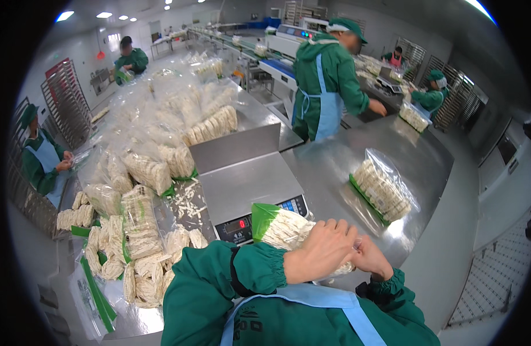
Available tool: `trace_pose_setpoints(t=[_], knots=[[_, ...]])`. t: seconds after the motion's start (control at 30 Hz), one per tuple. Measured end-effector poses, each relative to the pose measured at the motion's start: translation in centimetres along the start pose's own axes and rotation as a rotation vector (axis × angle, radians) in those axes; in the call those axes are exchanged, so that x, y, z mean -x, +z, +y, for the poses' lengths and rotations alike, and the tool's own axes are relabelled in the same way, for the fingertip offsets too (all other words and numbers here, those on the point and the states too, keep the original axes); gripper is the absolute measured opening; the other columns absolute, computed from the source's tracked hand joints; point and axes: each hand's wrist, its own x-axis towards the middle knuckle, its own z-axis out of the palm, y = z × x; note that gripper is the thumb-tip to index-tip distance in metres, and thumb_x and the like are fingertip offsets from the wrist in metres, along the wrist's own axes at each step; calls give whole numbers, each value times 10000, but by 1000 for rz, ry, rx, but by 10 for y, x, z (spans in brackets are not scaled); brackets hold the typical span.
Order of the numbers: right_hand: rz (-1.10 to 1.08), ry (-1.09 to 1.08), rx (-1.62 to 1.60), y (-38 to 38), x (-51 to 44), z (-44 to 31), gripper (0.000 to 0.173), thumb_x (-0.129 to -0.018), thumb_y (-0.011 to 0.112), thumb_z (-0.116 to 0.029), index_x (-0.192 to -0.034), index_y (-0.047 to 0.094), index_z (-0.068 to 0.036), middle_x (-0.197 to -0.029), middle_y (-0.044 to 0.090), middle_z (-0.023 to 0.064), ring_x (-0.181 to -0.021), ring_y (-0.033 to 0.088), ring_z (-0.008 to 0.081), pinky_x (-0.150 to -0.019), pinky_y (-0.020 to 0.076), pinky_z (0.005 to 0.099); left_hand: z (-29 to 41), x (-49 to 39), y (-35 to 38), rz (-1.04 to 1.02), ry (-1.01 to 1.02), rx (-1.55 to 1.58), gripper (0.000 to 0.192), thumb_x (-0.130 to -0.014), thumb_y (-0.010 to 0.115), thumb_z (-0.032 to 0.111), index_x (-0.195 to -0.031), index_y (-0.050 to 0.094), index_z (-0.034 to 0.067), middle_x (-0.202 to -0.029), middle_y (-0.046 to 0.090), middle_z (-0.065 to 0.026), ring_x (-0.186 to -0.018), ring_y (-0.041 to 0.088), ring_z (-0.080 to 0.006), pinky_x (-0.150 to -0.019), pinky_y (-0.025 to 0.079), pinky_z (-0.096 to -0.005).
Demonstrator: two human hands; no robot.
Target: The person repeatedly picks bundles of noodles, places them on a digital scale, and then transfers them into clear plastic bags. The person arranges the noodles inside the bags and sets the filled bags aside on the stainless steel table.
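Observation:
Both my hands are at the near edge of the steel table, over a clear plastic bag of dried noodle cakes (282,228) with a green end. My left hand (323,246) lies across the bag, its fingers bent over its right part. Close against it, my right hand (369,256) pinches the gathered plastic of the bag. The bag's green end touches the front of a digital weighing scale (250,181), whose steel pan bears nothing. Farther right on the table lies another filled noodle bag (383,190).
Many filled noodle bags (146,168) pile up at the left, with loose noodle cakes (146,277) and flat empty bags (90,298) nearer. A co-worker (326,86) stands beyond the table by a conveyor machine (282,41). Several other people work farther off.

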Motion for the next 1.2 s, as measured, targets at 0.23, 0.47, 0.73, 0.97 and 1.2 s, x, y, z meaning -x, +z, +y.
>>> trace_pose_setpoints(t=[0.23, 0.47, 0.73, 0.97, 1.2], knots=[[-66, 81, -47, 4, -8, -14, 275, -919, 561, -172, -1149, 619, -32, -666, 590, 16, -489, 538, 82, -446, 462, 257, -4, 6, 6, 31, 17, 5, 254, -806, 642, 187, -922, 519, -2, -694, 616, -121, -593, 654, -283, -480, 506, -371], [-97, -27, -5, 6, -12, -24, 290, -925, 534, -240, -1094, 629, -24, -650, 589, 21, -514, 563, 93, -445, 465, 261, -8, -1, -3, -126, -83, -120, 239, -765, 634, 103, -935, 516, -17, -712, 655, -182, -646, 682, -334, -519, 529, -410], [-47, -123, 42, 29, -17, -12, 393, -890, 576, -156, -1261, 524, -34, -1115, 544, 110, -986, 545, 198, -850, 450, 333, 2, -3, -14, 100, 29, 499, 157, -784, 552, 37, -908, 647, 43, -785, 667, -166, -725, 665, -344, -655, 523, -421], [-144, -497, 86, 38, 2, -10, 673, -851, 639, -179, -1458, 379, -51, -1505, 401, 133, -1268, 501, 295, -1033, 409, 378, 25, 17, -16, 66, 155, 720, 141, -721, 549, -46, -821, 627, 16, -773, 643, -137, -704, 607, -309, -642, 478, -367], [-382, -131, -14, 6, -1, -53, 601, -868, 664, -243, -1384, 446, -26, -1230, 583, 154, -964, 629, 232, -812, 505, 341, 1, 41, -29, 251, -241, 1192, 200, -854, 456, -71, -796, 645, -39, -750, 641, -29, -684, 548, -82, -598, 426, -233]])
